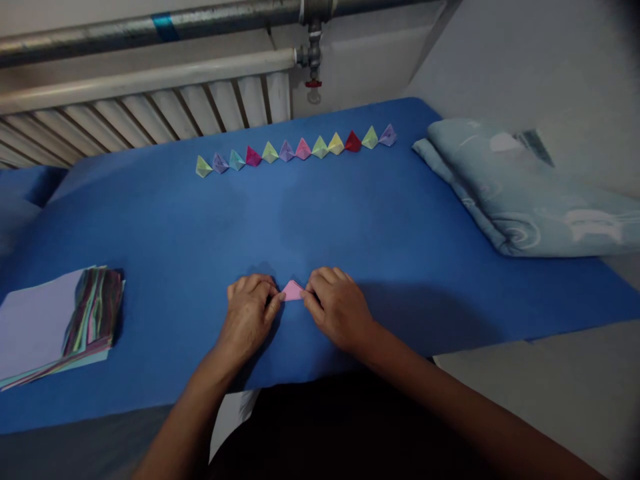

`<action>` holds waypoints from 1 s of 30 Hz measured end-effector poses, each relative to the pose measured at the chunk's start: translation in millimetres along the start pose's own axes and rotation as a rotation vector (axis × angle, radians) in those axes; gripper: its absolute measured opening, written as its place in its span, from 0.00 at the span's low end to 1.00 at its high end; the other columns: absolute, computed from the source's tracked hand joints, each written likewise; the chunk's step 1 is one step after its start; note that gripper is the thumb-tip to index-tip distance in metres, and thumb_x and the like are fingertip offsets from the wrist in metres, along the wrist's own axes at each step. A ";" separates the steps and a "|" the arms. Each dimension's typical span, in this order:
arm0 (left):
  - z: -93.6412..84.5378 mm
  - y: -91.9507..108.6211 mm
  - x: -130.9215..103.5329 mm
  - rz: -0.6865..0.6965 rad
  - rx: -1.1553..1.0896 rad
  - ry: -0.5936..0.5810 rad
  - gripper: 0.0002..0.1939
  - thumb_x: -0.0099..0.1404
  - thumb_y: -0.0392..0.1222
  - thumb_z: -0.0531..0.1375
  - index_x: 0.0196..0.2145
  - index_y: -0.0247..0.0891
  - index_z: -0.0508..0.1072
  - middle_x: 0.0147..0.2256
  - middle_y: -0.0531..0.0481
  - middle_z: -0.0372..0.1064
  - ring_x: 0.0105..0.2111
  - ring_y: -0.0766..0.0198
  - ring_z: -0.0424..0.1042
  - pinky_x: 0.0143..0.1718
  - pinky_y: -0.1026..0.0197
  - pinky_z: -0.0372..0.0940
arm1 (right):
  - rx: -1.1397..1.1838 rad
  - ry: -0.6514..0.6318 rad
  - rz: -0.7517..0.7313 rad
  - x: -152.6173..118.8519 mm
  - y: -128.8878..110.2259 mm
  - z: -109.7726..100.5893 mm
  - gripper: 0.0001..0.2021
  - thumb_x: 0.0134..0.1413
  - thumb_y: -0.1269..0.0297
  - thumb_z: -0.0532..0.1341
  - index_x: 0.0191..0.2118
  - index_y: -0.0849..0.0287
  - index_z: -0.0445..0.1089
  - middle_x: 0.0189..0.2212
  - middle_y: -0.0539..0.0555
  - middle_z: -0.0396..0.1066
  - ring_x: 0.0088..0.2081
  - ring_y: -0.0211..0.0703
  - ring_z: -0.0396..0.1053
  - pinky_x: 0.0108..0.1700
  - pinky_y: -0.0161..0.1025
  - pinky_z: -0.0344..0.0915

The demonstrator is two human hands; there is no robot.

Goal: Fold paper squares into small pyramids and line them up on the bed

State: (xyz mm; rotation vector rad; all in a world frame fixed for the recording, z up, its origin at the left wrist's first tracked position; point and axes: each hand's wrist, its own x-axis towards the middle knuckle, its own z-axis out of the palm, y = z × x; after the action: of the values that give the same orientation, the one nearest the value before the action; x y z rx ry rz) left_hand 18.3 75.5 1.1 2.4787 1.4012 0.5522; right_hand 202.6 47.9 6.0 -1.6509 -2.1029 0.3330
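A small pink folded paper (pixel 293 291) lies on the blue tabletop close to its front edge, its peak pointing away from me. My left hand (pixel 253 303) pinches its left corner, the thumb on the near side and the fingers curled. On the opposite corner, my right hand (pixel 336 303) grips the paper in the same way. Both hands rest low on the blue surface (pixel 320 220). Part of the paper's sides is hidden beneath the fingertips.
A row of several colored folded paper pieces (pixel 303 149) runs along the back. Stacked paper sheets (pixel 37 323) lie at the left. At the right is a folded pale-green cloth (pixel 520 193). Behind the table stand a white radiator (pixel 150 87) and a metal pipe (pixel 220 23).
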 end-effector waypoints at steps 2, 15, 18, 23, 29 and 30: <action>-0.7 1.3 0.5 -0.005 0.019 -0.008 0.09 0.68 0.43 0.54 0.32 0.38 0.69 0.38 0.47 0.71 0.38 0.58 0.65 0.41 0.52 0.56 | -0.005 -0.001 0.003 0.8 -0.1 -0.2 0.10 0.60 0.67 0.55 0.29 0.60 0.67 0.31 0.55 0.67 0.33 0.42 0.61 0.38 0.40 0.57; -1.6 11.0 2.0 -0.083 0.119 -0.041 0.10 0.67 0.44 0.55 0.31 0.37 0.71 0.39 0.45 0.70 0.38 0.55 0.65 0.40 0.50 0.57 | -0.068 -0.044 0.014 5.3 -0.7 -0.8 0.08 0.59 0.67 0.55 0.30 0.60 0.67 0.31 0.55 0.67 0.32 0.43 0.60 0.37 0.40 0.55; -1.9 15.0 1.8 -0.136 0.117 -0.055 0.10 0.66 0.44 0.56 0.31 0.37 0.72 0.40 0.46 0.71 0.40 0.55 0.65 0.42 0.51 0.57 | -0.067 -0.036 0.017 5.1 -0.9 -0.6 0.08 0.58 0.66 0.56 0.30 0.60 0.67 0.31 0.55 0.68 0.33 0.43 0.60 0.36 0.40 0.55; -0.7 15.6 -0.6 -0.180 0.137 -0.025 0.10 0.66 0.45 0.57 0.31 0.36 0.72 0.41 0.45 0.71 0.40 0.55 0.66 0.43 0.51 0.57 | -0.068 -0.033 0.009 5.2 -1.0 -0.2 0.07 0.58 0.67 0.56 0.29 0.60 0.67 0.31 0.55 0.68 0.33 0.43 0.60 0.36 0.39 0.54; -2.0 6.1 -8.9 -0.150 0.142 0.147 0.11 0.66 0.45 0.56 0.32 0.37 0.72 0.38 0.45 0.70 0.39 0.56 0.67 0.41 0.53 0.59 | -0.093 -0.024 0.003 5.4 -0.7 1.1 0.08 0.58 0.67 0.56 0.29 0.60 0.68 0.31 0.55 0.68 0.33 0.43 0.60 0.37 0.39 0.54; -1.1 7.5 -11.3 -0.111 0.148 0.178 0.09 0.67 0.43 0.55 0.34 0.37 0.72 0.39 0.44 0.70 0.40 0.56 0.67 0.41 0.53 0.59 | -0.099 -0.028 0.004 5.4 -0.8 1.1 0.08 0.58 0.67 0.56 0.29 0.60 0.68 0.32 0.55 0.68 0.33 0.43 0.60 0.37 0.39 0.54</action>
State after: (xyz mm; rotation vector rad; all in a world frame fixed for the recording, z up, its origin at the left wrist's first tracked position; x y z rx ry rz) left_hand 18.2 61.9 2.6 2.4960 1.6929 0.6832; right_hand 200.3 53.0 6.5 -1.7156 -2.1686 0.2587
